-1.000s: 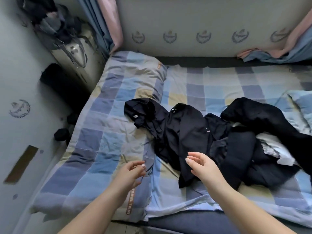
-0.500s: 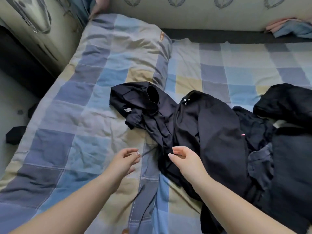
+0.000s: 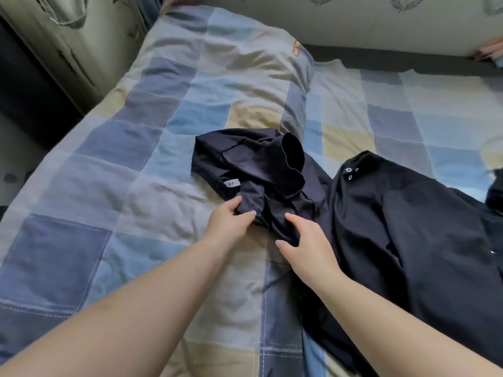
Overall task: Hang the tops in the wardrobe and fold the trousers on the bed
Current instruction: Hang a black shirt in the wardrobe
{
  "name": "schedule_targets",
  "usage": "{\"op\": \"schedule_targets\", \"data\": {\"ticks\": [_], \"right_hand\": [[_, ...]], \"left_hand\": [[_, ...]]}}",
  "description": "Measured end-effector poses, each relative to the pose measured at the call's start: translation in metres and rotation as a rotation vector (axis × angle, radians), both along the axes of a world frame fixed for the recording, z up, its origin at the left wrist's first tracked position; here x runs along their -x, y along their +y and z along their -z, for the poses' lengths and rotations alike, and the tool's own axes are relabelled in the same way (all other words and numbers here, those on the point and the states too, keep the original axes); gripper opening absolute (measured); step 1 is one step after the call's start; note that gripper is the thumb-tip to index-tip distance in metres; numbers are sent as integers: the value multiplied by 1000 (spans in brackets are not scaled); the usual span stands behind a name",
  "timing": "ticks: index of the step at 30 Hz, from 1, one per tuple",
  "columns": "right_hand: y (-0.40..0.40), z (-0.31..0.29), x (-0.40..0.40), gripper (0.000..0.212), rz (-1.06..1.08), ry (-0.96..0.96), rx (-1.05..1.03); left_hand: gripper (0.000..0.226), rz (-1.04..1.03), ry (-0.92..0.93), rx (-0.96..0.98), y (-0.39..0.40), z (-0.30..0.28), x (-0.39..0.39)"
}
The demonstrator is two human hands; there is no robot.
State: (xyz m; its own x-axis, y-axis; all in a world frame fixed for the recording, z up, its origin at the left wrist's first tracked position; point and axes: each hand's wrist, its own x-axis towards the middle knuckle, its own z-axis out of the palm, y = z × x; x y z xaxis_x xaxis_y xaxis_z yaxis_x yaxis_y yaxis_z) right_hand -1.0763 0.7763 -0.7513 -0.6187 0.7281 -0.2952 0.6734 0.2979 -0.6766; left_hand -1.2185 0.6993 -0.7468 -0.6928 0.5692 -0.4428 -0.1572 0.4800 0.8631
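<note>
Seen from above, two bare forearms reach over a bed covered by a checked quilt in blue, grey and tan. A crumpled dark top, with a small white label at its edge, lies in the middle of the bed. The left hand pinches a fold of its near edge between thumb and fingers, probably to lift it free for hanging. The right hand rests just beside it on the same cloth with fingers spread and loosely bent, gripping nothing yet, likely ready to take a second hold. A larger dark garment sprawls to the right, partly overlapping the top. A pillow lies beyond.
</note>
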Motion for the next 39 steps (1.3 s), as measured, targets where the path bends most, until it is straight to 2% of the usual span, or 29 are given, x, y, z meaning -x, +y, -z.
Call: {"op": "schedule_targets", "data": {"ticks": [3, 5, 7, 12, 15, 19, 23, 26, 31, 33, 37, 39], "right_hand": [[-4, -5, 17, 65, -79, -29, -77], [-10, -14, 27, 65, -117, 9, -93], [-15, -25, 33, 61, -136, 60, -108], [-29, -63, 22, 42, -75, 135, -106], [-43, -93, 7, 31, 9, 206, -13], [-66, -147, -23, 12, 186, 395, 153], [-82, -204, -60, 6, 366, 580, 328], [-76, -254, -89, 5, 448, 661, 363], [-68, -330, -153, 18, 479, 761, 435], [-70, -360, -186, 26, 454, 771, 430], [-73, -419, -247, 31, 408, 780, 359], [-73, -443, -275, 34, 398, 771, 299]], "left_hand": [[40, 1, 154, -2, -4, -3, -6], [32, 40, 160, -53, -12, -9, -15], [31, 99, 149, -106, -19, -21, -23], [35, 197, 315, -200, -33, -62, -32], [37, 220, 358, -177, -43, -92, -39], [14, 345, 427, -120, -56, -143, -64], [32, 345, 382, -176, -79, -185, -105], [13, 347, 425, -109, -95, -210, -125], [21, 404, 486, 100, -116, -249, -165], [27, 348, 434, 100, -120, -271, -186], [15, 146, 330, 108, -128, -316, -209], [12, 120, 338, 108, -131, -342, -215]]}}
